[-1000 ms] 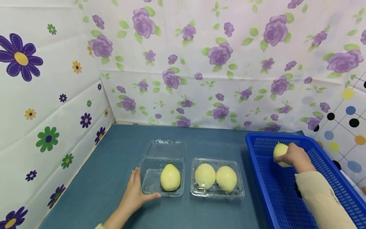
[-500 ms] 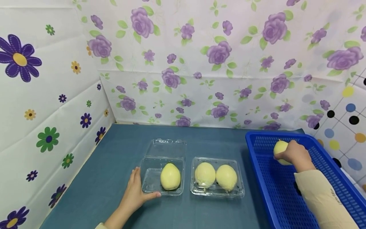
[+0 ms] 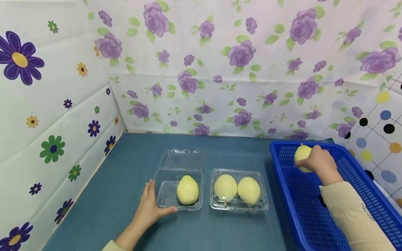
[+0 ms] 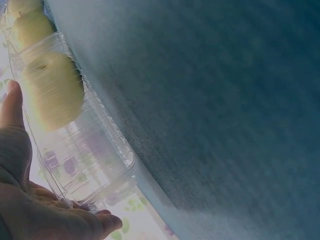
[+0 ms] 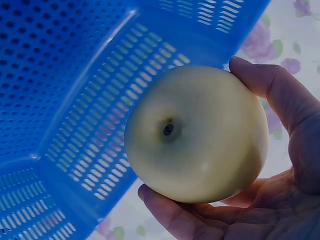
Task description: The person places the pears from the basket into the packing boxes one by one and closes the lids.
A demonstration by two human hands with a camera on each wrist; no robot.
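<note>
My right hand (image 3: 320,161) grips a pale yellow pear (image 3: 302,157) over the far end of the blue basket (image 3: 303,223). In the right wrist view, thumb and fingers wrap the sides of this pear (image 5: 200,135), its dark blossom end showing. My left hand (image 3: 150,207) rests at the left front corner of a clear plastic box (image 3: 166,197), fingers along its left wall and thumb at the front edge. One pear (image 3: 187,190) lies in the right half of that box, whose lid (image 3: 183,159) is folded back. The left wrist view shows the box (image 4: 95,155) beside the spread thumb and fingers.
A second clear box (image 3: 238,207) with two pears (image 3: 225,188) stands between the first box and the basket, its lid over them. All stand on a blue-green table (image 3: 125,167). Flowered sheets (image 3: 201,69) hang behind and at the left.
My right hand has lifted the pear a little and moved slightly left inside the basket's far end. My left hand stays at the box.
</note>
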